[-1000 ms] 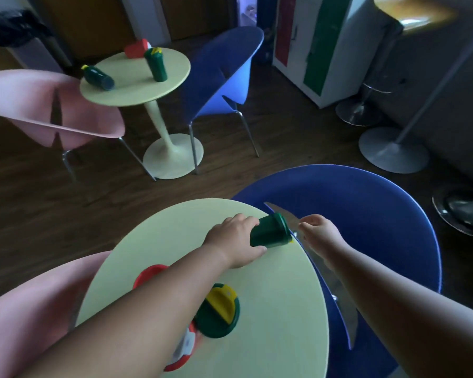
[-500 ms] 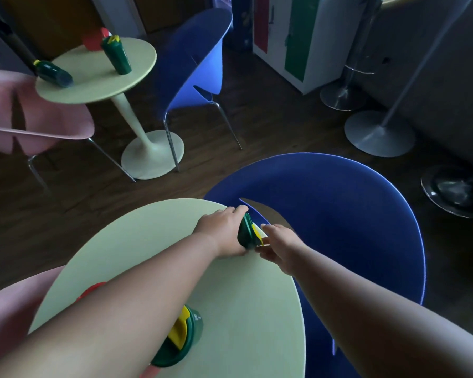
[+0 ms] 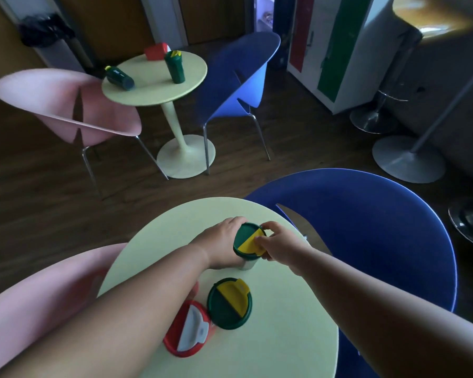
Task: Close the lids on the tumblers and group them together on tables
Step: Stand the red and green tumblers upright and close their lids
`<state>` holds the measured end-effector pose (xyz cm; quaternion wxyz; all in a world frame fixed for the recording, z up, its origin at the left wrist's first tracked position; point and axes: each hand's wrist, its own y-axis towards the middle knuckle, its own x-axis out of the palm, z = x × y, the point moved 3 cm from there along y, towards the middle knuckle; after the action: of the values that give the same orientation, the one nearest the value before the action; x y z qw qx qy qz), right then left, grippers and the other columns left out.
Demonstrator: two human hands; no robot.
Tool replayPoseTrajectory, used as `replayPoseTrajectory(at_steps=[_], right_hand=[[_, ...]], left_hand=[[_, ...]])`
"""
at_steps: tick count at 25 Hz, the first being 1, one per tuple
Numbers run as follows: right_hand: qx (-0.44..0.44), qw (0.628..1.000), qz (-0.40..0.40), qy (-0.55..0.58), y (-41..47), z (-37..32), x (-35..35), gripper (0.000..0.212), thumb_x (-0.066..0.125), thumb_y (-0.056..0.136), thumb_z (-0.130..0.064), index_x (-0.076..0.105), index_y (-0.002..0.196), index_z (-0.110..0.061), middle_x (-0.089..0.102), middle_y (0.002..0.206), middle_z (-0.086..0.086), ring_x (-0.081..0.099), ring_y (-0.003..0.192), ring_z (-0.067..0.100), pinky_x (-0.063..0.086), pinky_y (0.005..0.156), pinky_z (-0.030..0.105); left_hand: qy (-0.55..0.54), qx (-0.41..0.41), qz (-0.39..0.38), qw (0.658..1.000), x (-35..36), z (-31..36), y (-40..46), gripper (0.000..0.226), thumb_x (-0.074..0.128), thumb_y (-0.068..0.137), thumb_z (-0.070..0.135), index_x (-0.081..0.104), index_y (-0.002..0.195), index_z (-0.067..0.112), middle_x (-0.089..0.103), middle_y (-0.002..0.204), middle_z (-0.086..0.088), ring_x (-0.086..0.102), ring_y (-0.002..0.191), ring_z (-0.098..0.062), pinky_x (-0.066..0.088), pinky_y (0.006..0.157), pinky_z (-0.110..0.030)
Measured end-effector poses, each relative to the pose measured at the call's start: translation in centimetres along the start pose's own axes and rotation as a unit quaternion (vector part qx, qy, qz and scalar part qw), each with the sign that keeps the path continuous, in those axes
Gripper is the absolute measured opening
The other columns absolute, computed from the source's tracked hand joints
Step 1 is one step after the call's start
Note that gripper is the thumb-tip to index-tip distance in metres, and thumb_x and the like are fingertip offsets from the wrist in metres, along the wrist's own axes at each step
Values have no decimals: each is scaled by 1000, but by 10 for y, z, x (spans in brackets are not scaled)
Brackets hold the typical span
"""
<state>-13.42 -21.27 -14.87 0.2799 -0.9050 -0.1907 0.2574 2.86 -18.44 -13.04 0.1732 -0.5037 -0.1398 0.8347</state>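
Upright tumbler gripped by left hand, yellow flap pinched by right hand, on near table

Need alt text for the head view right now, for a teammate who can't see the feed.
On the near round table, the left hand grips an upright green tumbler while the right hand presses its yellow flip lid. A second green tumbler and a red tumbler stand close behind. The far table holds three more tumblers.

Near round table carries three upright tumblers; far table seemingly three.
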Motion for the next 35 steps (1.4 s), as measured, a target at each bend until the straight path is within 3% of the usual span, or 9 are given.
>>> replayPoseTrajectory(at_steps=[6, 14, 17, 20, 23, 28, 35], right_hand=[[14, 998, 2, -67, -17, -14, 36, 38, 57, 95, -36, 48, 129, -21, 68, 99, 7, 71, 83, 19, 61, 76, 33], [-20, 979, 13, -202, -25, -22, 49, 47, 58, 93, -43, 49, 132, -19, 59, 103, 3, 60, 84, 17, 56, 73, 32], [-19, 976, -4, -218, -26, -23, 49, 49, 59, 93, -43, 48, 134, -20, 58, 107, 2, 58, 87, 17, 52, 66, 27], [-46, 965, -4, -257, -26, -26, 48, 57, 62, 91, -44, 43, 141, -22, 57, 125, 5, 59, 102, 22, 56, 80, 33], [-129, 940, -18, -316, -32, -37, 51, 74, 68, 83, -49, 36, 146, -26, 44, 142, 3, 50, 121, 24, 50, 89, 33], [-161, 889, -84, -421, -31, -49, 70, 100, 75, 73, -59, 22, 153, -31, 35, 150, 1, 41, 130, 27, 49, 97, 38], [-148, 888, -53, -433, -22, -55, 83, 94, 79, 68, -52, 34, 147, -28, 45, 130, 5, 51, 113, 27, 55, 83, 36]], left_hand=[[-31, 6, -47, 998, -5, -33, -20, 102, 82, 68, 34, 25, 152, 29, 32, 147, 5, 44, 130, -16, 43, 106, -35], [-3, 14, -55, 998, -8, -45, -33, 106, 82, 71, 38, 19, 156, 29, 25, 160, 5, 33, 143, -17, 36, 114, -36], [-15, -6, -26, 1000, -9, -50, -49, 103, 79, 75, 40, 18, 157, 31, 27, 160, 6, 30, 145, -14, 33, 115, -35], [-32, -32, 68, 997, -14, -63, -76, 82, 73, 80, 38, 33, 151, 31, 38, 151, 7, 39, 139, -14, 37, 109, -32], [-31, -91, 165, 982, -14, -85, -107, 70, 71, 80, 45, 44, 143, 31, 43, 146, 8, 44, 132, -17, 43, 105, -35], [-77, -175, 102, 976, 4, -102, -125, 94, 73, 68, 62, 34, 148, 35, 35, 151, 7, 43, 135, -17, 42, 107, -37], [-67, -205, 126, 968, 4, -93, -122, 85, 75, 63, 56, 40, 138, 35, 46, 134, 3, 53, 118, -21, 49, 93, -32]])
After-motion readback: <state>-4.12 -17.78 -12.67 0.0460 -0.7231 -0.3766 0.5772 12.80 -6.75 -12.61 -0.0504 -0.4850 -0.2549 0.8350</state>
